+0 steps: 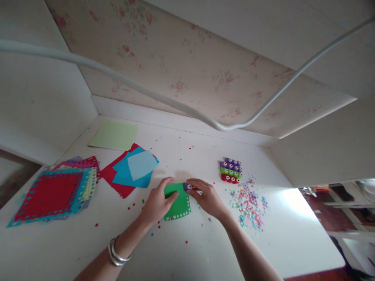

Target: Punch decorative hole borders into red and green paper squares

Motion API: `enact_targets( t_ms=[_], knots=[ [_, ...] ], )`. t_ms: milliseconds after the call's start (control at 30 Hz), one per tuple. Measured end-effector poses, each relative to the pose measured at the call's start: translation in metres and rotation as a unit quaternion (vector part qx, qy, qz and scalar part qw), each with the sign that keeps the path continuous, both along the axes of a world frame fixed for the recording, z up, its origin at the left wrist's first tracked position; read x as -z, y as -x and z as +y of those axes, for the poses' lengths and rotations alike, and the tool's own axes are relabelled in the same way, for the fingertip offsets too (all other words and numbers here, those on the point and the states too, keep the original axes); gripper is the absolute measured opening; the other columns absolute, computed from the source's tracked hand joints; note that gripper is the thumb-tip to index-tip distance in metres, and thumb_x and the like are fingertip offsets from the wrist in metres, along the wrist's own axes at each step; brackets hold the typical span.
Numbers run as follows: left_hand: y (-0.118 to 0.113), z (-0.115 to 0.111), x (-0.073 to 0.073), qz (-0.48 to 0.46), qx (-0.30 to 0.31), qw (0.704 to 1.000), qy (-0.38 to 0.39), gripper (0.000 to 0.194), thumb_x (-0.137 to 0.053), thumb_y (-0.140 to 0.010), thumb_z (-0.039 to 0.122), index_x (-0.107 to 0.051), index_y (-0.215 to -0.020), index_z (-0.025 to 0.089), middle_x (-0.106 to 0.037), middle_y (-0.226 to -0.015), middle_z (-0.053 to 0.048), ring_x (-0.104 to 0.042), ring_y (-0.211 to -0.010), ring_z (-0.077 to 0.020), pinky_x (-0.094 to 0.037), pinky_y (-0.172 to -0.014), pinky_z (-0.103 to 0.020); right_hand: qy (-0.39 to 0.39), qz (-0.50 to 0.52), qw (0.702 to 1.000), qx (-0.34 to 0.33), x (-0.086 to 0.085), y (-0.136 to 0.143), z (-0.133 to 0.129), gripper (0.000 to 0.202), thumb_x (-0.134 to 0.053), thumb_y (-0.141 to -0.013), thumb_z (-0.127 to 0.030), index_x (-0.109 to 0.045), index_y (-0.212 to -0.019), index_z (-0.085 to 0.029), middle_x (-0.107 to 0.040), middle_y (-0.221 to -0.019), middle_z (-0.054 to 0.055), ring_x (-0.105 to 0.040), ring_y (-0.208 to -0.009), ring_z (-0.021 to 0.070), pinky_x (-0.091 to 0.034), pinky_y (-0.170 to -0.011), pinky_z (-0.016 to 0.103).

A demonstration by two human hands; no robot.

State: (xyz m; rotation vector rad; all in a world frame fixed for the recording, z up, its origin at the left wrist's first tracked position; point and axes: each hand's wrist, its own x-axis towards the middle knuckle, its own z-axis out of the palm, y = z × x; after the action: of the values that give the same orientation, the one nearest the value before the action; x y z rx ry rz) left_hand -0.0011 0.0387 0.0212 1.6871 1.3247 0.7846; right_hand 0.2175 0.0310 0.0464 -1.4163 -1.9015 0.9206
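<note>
A green paper square lies on the white table, with small punched shapes along its right and lower edges. My left hand holds the paper's left side, thumb on top and fingers toward the upper left edge. At the paper's upper right corner sits a small purple punch with a round white eye. The fingers and thumb of my right hand are closed on this punch from the right.
Punched colored sheets are stacked at the left. Red and blue papers lie behind my left hand, pale green sheets farther back. Purple, green and red punches stand in rows at the right, near scattered confetti. A white cable hangs in front.
</note>
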Motion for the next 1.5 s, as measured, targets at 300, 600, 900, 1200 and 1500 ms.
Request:
enact_targets(
  t_ms=[300, 600, 900, 1200, 1500],
  knots=[
    [-0.008, -0.013, 0.004, 0.161, 0.002, 0.964, -0.21, 0.036, -0.056, -0.092, 0.031, -0.053, -0.126, 0.02, -0.059, -0.127, -0.013, -0.057, -0.116, -0.0293, -0.049, -0.095, -0.045, -0.015, -0.055, 0.998, -0.029, -0.013, 0.0, 0.009, 0.024, -0.051, -0.099, -0.032, -0.071, -0.113, -0.026, -0.07, -0.115, 0.005, -0.066, -0.103, 0.0185, -0.055, -0.086, 0.03],
    [-0.01, -0.024, 0.004, 0.223, 0.041, 0.955, -0.193, 0.04, -0.054, -0.092, 0.037, -0.058, -0.127, 0.02, -0.058, -0.135, -0.014, -0.049, -0.125, -0.0338, -0.03, -0.108, -0.056, 0.049, -0.045, 0.992, -0.105, -0.013, 0.004, 0.03, 0.018, -0.06, -0.094, -0.032, -0.077, -0.094, -0.026, -0.073, -0.092, 0.001, -0.068, -0.086, 0.0159, -0.054, -0.078, 0.027],
    [-0.009, -0.025, 0.009, 0.195, 0.076, 0.96, -0.187, 0.042, -0.047, -0.095, 0.029, -0.052, -0.136, 0.023, -0.055, -0.142, -0.009, -0.041, -0.138, -0.0295, -0.015, -0.116, -0.058, 0.137, -0.018, 0.989, -0.047, -0.005, 0.002, 0.034, 0.016, -0.063, -0.089, -0.032, -0.076, -0.095, -0.023, -0.072, -0.09, 0.003, -0.066, -0.07, 0.0138, -0.054, -0.064, 0.025],
    [-0.009, -0.024, 0.009, 0.209, 0.089, 0.956, -0.184, 0.043, -0.045, -0.095, 0.029, -0.05, -0.138, 0.022, -0.053, -0.144, -0.009, -0.04, -0.139, -0.0287, -0.014, -0.116, -0.058, 0.136, -0.022, 0.989, -0.061, -0.006, 0.001, 0.035, 0.018, -0.059, -0.091, -0.03, -0.075, -0.091, -0.022, -0.07, -0.085, 0.002, -0.064, -0.065, 0.0119, -0.054, -0.063, 0.024],
    [-0.009, -0.024, 0.009, 0.203, 0.09, 0.958, -0.182, 0.044, -0.046, -0.095, 0.029, -0.05, -0.138, 0.023, -0.053, -0.144, -0.009, -0.04, -0.139, -0.0291, -0.013, -0.116, -0.059, 0.144, -0.01, 0.988, -0.054, -0.005, 0.001, 0.035, 0.015, -0.062, -0.089, -0.03, -0.076, -0.09, -0.024, -0.071, -0.084, 0.002, -0.064, -0.062, 0.0121, -0.054, -0.061, 0.025]
  ],
)
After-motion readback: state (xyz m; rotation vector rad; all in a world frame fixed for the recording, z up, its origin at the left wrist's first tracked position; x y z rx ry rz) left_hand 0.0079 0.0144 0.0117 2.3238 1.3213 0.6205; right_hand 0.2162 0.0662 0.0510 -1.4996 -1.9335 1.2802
